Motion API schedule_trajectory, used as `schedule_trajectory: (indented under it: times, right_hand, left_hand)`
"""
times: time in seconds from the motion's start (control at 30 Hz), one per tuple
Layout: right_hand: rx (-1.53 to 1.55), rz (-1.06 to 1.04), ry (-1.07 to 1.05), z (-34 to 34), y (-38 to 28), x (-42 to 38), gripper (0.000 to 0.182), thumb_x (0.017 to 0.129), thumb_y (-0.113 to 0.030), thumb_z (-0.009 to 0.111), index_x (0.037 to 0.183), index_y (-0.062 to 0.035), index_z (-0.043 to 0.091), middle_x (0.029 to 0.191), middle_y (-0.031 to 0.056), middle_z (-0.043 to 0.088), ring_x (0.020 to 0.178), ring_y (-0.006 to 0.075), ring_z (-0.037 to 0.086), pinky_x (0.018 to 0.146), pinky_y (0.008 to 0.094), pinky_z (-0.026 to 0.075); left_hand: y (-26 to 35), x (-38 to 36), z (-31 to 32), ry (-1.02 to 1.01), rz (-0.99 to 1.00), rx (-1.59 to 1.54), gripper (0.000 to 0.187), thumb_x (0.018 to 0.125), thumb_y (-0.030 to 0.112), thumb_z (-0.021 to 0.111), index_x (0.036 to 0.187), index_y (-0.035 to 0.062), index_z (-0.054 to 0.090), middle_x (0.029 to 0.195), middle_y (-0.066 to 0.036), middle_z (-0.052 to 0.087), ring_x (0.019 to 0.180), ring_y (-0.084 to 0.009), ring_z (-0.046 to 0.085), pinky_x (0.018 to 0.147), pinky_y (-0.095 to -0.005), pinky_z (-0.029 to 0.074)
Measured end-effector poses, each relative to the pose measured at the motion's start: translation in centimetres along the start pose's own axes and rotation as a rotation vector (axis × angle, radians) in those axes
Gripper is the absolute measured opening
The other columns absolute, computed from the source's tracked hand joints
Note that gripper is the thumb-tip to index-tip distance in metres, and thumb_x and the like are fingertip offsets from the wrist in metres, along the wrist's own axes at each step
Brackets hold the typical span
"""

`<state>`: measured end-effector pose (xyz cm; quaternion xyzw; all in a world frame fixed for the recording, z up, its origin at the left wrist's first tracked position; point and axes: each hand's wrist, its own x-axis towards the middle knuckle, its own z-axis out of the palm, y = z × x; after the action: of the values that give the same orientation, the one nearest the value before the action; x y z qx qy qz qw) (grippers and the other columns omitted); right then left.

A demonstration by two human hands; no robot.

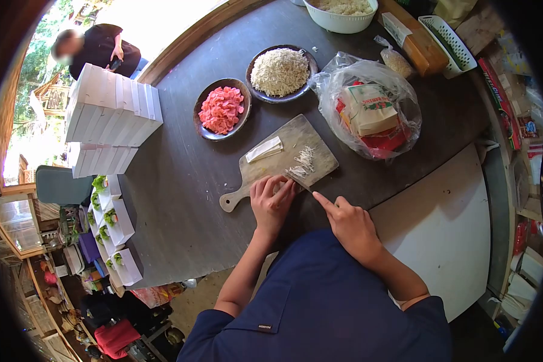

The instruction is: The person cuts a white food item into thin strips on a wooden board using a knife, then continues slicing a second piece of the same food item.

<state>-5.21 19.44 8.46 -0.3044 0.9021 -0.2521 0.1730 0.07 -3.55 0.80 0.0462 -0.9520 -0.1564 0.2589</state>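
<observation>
On the dark tabletop lies a wooden cutting board (292, 136) with its handle toward the left. My left hand (270, 202) is at the board's near edge, fingers bent and pressed together beside the blade; what is under them is hidden. My right hand (349, 224) grips a knife (300, 183), index finger stretched along it. Only part of the blade shows, by my left fingertips. Thin white shreds (303, 161) lie on the board just beyond the knife. Farther left on the board rests a stack of flat white strips (264, 149).
Beyond the board stand a bowl of pink slices (222, 110) and a bowl of white shreds (279, 72). A plastic bag with packets (368, 108) sits at right. White boxes (111, 108) are stacked at left, near open boxes with greens (119, 220). A person (99, 51) is outside.
</observation>
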Motion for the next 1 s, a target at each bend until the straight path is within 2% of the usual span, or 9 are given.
schedule_trajectory:
  times: [0.07,0.1,0.27,0.5,0.57,0.7,0.8,0.9,1.0]
  right_hand:
    - [-0.103,-0.042,0.007,0.8,0.4,0.6,0.056,0.104,-0.015,0.068,0.157,-0.0315,0.06,0.089,0.0112,0.062,0.074,0.0349,0.076,0.068,0.0478,0.064]
    - [-0.104,-0.041,0.014,1.1,0.7,0.9,0.056,0.104,-0.015,0.068,0.157,-0.0315,0.06,0.089,0.0112,0.062,0.074,0.0349,0.076,0.068,0.0478,0.064]
    - [0.109,-0.087,0.077,2.4,2.0,1.9,0.052,0.107,-0.017,0.065,0.157,-0.0341,0.061,0.09,0.0125,0.063,0.074,0.0378,0.075,0.068,0.0516,0.063]
    - [0.119,-0.079,0.079,1.7,2.0,1.1,0.051,0.107,-0.017,0.065,0.156,-0.0333,0.061,0.09,0.0134,0.064,0.075,0.0397,0.074,0.068,0.0534,0.063]
    - [0.115,-0.067,0.059,1.7,2.0,0.7,0.052,0.107,-0.017,0.066,0.156,-0.0337,0.061,0.09,0.013,0.064,0.075,0.039,0.074,0.067,0.053,0.062]
    - [0.116,-0.041,0.074,1.3,1.6,0.5,0.048,0.106,-0.015,0.067,0.152,-0.0306,0.066,0.086,0.0126,0.062,0.073,0.0388,0.071,0.066,0.0525,0.059]
    - [0.112,-0.049,0.069,1.2,1.6,0.7,0.048,0.106,-0.016,0.067,0.151,-0.0308,0.066,0.086,0.0124,0.062,0.073,0.0387,0.071,0.067,0.0528,0.059]
    - [0.091,-0.046,0.052,0.8,1.5,0.7,0.048,0.106,-0.016,0.067,0.152,-0.031,0.066,0.087,0.0128,0.062,0.073,0.0391,0.072,0.067,0.0533,0.06]
    - [0.035,-0.051,0.029,0.6,1.4,1.0,0.049,0.106,-0.016,0.067,0.152,-0.0316,0.065,0.088,0.0132,0.063,0.074,0.0399,0.072,0.068,0.0541,0.06]
  left_hand:
    - [0.1,-0.1,-0.1,-0.004,0.009,0.016,0.027,0.08,0.015,0.092,0.105,0.0194,0.084,0.11,0.001,0.075,0.105,-0.0247,0.07,0.095,-0.0432,0.052]
    - [0.2,-0.1,0.0,0.0,0.015,0.014,0.027,0.08,0.015,0.092,0.105,0.0194,0.084,0.11,0.001,0.075,0.105,-0.0247,0.07,0.095,-0.0432,0.052]
    - [0.5,-0.3,0.0,0.041,0.041,0.043,0.025,0.082,0.015,0.091,0.106,0.0174,0.084,0.112,0.001,0.074,0.107,-0.025,0.07,0.098,-0.0443,0.053]
    - [0.6,-0.4,0.1,0.037,0.03,0.047,0.025,0.081,0.014,0.091,0.105,0.0163,0.084,0.113,0.001,0.075,0.109,-0.0251,0.07,0.097,-0.0443,0.054]
    - [0.5,-0.6,0.2,0.036,0.027,0.057,0.022,0.084,0.018,0.09,0.105,0.0167,0.083,0.115,0.001,0.073,0.112,-0.0238,0.07,0.103,-0.0451,0.053]
    - [0.5,-0.6,0.3,0.024,0.02,0.057,0.022,0.084,0.018,0.09,0.105,0.0168,0.083,0.114,0.001,0.074,0.112,-0.0241,0.07,0.103,-0.0453,0.053]
    - [0.4,-0.5,0.3,0.049,0.02,0.05,0.027,0.079,0.013,0.092,0.104,0.0163,0.084,0.112,0.0,0.075,0.108,-0.0255,0.071,0.098,-0.0442,0.054]
    - [0.5,-0.5,0.2,0.038,0.017,0.047,0.021,0.083,0.018,0.09,0.103,0.0178,0.083,0.114,0.001,0.074,0.112,-0.0239,0.07,0.103,-0.0451,0.053]
    - [0.7,-0.2,0.0,0.056,0.024,0.037,0.027,0.078,0.012,0.092,0.103,0.0162,0.084,0.112,0.0,0.075,0.108,-0.0257,0.071,0.097,-0.0444,0.054]
